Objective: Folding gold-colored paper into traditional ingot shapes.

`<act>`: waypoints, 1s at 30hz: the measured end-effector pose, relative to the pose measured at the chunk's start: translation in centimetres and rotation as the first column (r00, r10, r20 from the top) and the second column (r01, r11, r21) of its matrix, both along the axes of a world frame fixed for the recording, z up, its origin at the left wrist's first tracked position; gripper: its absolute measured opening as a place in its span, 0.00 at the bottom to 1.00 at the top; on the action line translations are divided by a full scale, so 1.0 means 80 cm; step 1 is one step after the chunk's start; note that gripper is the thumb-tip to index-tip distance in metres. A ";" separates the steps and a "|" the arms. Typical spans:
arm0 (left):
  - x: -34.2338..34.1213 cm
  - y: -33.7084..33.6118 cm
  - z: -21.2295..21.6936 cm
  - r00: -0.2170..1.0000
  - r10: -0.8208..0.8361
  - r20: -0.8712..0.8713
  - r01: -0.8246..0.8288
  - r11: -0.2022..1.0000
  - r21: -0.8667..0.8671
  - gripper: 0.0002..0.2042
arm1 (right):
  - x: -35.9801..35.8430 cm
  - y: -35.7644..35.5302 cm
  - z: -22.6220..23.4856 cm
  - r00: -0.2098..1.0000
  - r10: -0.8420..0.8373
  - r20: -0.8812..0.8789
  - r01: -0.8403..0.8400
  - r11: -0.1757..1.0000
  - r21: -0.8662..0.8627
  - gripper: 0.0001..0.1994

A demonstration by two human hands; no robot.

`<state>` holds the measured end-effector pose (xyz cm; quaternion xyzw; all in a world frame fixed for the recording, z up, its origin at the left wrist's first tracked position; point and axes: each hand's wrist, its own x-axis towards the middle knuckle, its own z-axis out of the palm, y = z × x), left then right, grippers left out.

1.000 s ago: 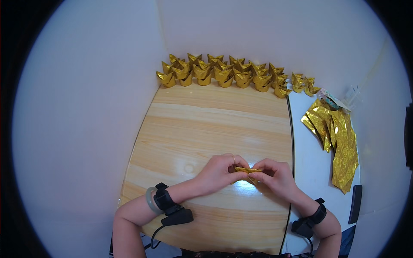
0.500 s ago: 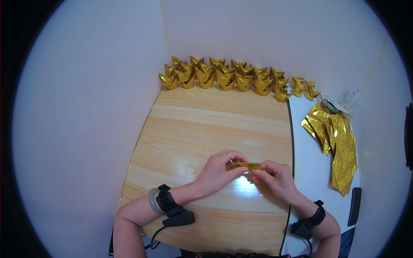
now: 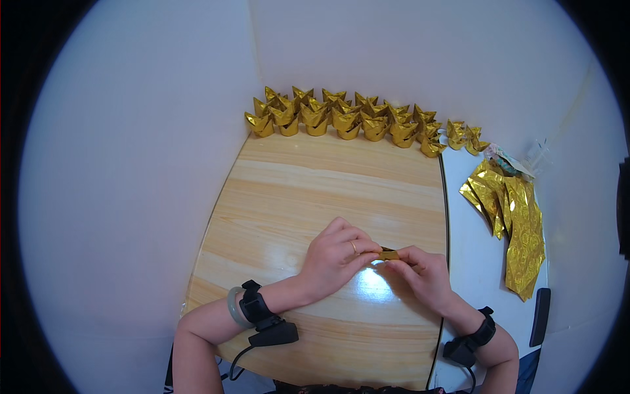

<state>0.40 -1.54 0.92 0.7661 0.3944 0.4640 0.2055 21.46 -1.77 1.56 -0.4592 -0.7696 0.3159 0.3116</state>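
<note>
Head view: we saw a glossy wood-grain counter (image 3: 315, 190) with a white surface (image 3: 467, 256) to its right and pale walls (image 3: 151, 164) at the left and far sides. Over the counter's near right part, the fingers of the left hand (image 3: 335, 257) and right hand (image 3: 425, 270) pinched a small folded gold piece (image 3: 390, 255), partly covering it. Far gold shapes (image 3: 348, 120) overlapped one another; we could barely make out a transparent thing (image 3: 539, 154) at far right.

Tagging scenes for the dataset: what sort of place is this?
Probably a paper-folding workstation in a corner: rows of folded, boat-shaped gold paper pieces line the far edge of a light wood-grain table, and creased gold paper sheets lie on a white surface at right.
</note>
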 end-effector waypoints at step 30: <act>0.000 0.004 -0.023 0.406 0.172 0.898 0.880 0.191 -0.434 0.09 | 0.002 0.005 0.000 0.512 -0.291 -0.808 -0.688 0.425 -0.588 0.09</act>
